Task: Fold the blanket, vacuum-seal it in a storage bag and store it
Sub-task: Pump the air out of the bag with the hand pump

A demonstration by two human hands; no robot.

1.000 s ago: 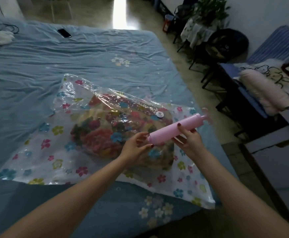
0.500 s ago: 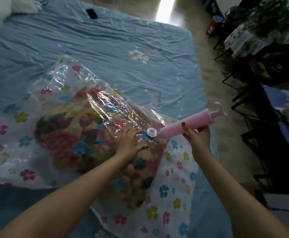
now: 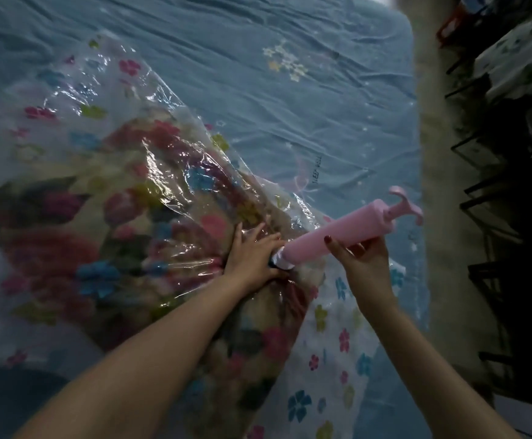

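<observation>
Fingers of left hand spread flat on clear flower-printed plastic storage bag on blue bed | right hand grips pink cylindrical hand pump | nozzle meets white round valve, barrel slanting far-right, handle nearer right hand.
</observation>
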